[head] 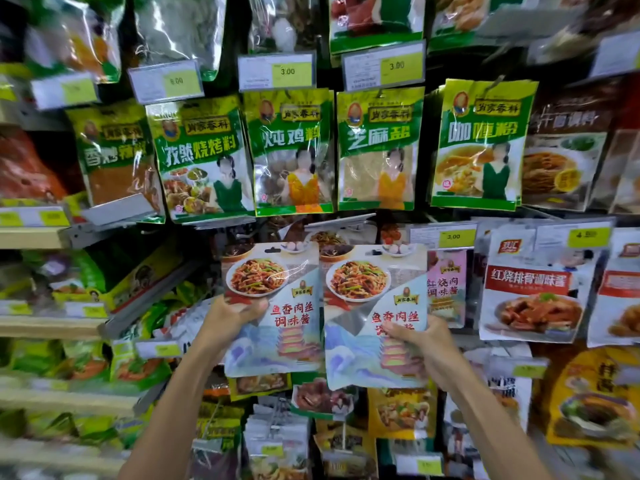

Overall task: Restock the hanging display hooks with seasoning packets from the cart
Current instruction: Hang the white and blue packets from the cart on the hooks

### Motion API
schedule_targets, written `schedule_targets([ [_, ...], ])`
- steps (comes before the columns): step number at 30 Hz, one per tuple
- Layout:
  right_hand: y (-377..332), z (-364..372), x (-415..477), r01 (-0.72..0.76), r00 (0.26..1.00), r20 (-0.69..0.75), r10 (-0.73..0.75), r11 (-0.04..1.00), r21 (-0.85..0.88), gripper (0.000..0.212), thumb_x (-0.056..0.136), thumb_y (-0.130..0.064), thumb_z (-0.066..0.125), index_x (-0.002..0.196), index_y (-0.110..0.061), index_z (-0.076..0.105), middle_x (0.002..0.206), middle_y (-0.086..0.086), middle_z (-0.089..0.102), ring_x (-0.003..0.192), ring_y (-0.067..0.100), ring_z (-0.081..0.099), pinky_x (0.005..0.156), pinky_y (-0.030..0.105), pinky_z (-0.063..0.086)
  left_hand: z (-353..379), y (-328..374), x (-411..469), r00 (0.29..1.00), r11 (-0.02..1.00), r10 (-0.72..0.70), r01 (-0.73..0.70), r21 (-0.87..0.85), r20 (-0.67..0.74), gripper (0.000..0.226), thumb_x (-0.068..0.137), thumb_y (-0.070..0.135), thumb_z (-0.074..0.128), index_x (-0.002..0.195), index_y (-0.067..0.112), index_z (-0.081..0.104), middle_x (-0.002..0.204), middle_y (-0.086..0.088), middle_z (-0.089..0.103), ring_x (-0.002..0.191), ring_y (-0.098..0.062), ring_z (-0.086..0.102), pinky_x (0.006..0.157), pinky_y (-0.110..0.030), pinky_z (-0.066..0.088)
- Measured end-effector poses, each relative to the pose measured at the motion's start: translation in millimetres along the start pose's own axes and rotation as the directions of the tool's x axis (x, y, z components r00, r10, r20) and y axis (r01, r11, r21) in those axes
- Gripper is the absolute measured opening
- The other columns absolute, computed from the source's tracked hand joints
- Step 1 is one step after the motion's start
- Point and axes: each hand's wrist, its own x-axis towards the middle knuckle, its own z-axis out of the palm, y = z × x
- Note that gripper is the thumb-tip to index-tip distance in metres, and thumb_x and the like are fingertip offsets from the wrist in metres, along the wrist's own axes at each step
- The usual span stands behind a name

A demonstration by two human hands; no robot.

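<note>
Left hand: the left hand (232,315) holds the left packet (277,337) by its left edge. The thumb lies on the front and the fingers go behind, so it pinches the packet.
Right hand: the right hand (429,348) holds the right packet (360,351) by its right edge. The thumb presses on the red writing and the fingers are tucked behind.
Left packet: it is held upright in front of the middle of the display. It is pale, with a picture of a plate of food and red writing.
Right packet: it is the same kind and sits just beside the left packet. Their inner edges meet.
Hang holes: each held packet has a dark slot at the top. I cannot tell if either slot is on a hook.
Green packets: a row of green packets (292,150) hangs across the upper part of the display, right above the two held ones.
Price tags: yellow and white price tags (277,71) sit above the green row. Two read 3.00.
Pink packet: a pink packet (446,285) peeks out behind the right packet's right edge.
Red-label packet: a red-label packet (530,299) hangs near the display's right edge, apart from the right hand.
Shelves: blurry shelves (31,237) with bags are at the left edge.
</note>
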Motion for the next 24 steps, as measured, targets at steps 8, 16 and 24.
schedule_targets([
  [8, 3.4, 47.2, 47.3, -0.069, 0.998, -0.010, 0.069, 0.998, 0.015, 0.032, 0.066, -0.021, 0.082, 0.089, -0.005, 0.067, 0.076, 0.014, 0.072, 0.061, 0.032, 0.068, 0.051, 0.040, 0.055, -25.3, -4.1, 3.5, 0.997, 1.000, 0.008, -0.008, 0.002, -0.072, 0.015, 0.076, 0.000, 0.075, 0.087, 0.006, 0.067, 0.083, -0.010, 0.069, 0.073, -0.021, 0.063, 0.063, -0.028, 0.051],
  [16, 7.8, 53.7, 69.6, -0.131, 0.990, -0.055, 0.131, 0.991, 0.012, 0.027, 0.079, -0.023, 0.078, 0.094, -0.005, 0.065, 0.072, 0.014, 0.072, 0.052, 0.033, 0.068, 0.031, 0.020, 0.040, -34.3, -11.0, 11.1, 0.996, 1.000, 0.009, -0.007, 0.018, -0.090, 0.013, 0.075, 0.001, 0.076, 0.078, 0.011, 0.069, 0.070, 0.003, 0.071, 0.069, -0.017, 0.063, 0.061, -0.027, 0.052],
  [24, 12.1, 54.1, 101.4, -0.079, 0.988, -0.136, 0.075, 0.997, -0.020, 0.026, 0.091, -0.022, 0.064, 0.111, -0.006, 0.063, 0.106, 0.014, 0.071, 0.078, 0.019, 0.070, 0.056, 0.029, 0.055, -32.2, -5.3, 3.5, 0.999, 1.000, 0.005, -0.006, -0.019, -0.042, 0.014, 0.073, 0.004, 0.077, 0.084, 0.009, 0.070, 0.078, -0.003, 0.074, 0.072, -0.017, 0.068, 0.065, -0.029, 0.055],
])
